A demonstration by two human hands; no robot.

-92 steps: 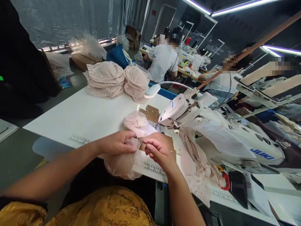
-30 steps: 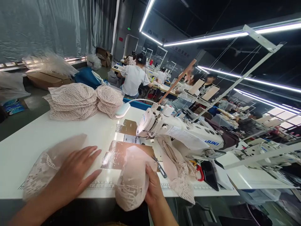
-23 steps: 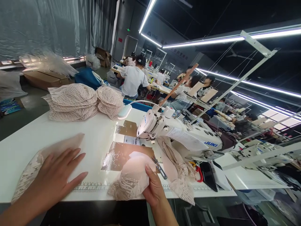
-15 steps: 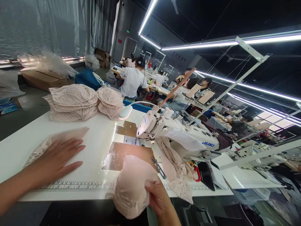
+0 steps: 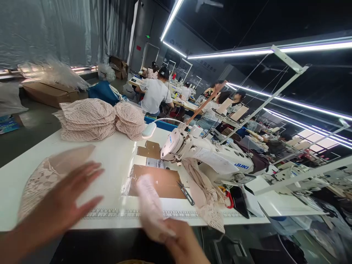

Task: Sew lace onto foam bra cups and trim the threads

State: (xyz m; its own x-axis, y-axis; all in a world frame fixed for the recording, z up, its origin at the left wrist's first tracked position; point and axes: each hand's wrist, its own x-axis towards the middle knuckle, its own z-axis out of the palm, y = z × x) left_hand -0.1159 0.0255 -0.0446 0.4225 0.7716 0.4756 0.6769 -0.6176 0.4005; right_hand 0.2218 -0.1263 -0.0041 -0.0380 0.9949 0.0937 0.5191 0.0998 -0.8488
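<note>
My right hand (image 5: 183, 238) is closed on a pale pink fabric cup (image 5: 151, 207), held by its lower end over the table's front edge and blurred by motion. My left hand (image 5: 73, 194), also blurred, is open with its fingers apart, over the front left of the table. Partly under that hand lies a beige lace piece (image 5: 41, 179) with a sheer edge. Farther back rise two stacks of lace cups, a larger stack (image 5: 88, 119) and a smaller stack (image 5: 129, 121). Thread snips (image 5: 186, 193) rest near the brown plate (image 5: 156, 181) before the sewing machine (image 5: 203, 150).
A printed ruler (image 5: 115, 213) runs along the front of the white table (image 5: 107, 183). Beige lace fabric (image 5: 206, 198) hangs over the edge below the machine arm. To its right are red-handled scissors (image 5: 228, 200) and a dark phone-like device (image 5: 239, 201). Co-workers (image 5: 154, 95) sit beyond.
My left hand has lifted off the lace piece, uncovering more of it. The cup in my right hand has turned from its broad face to a narrow side view.
</note>
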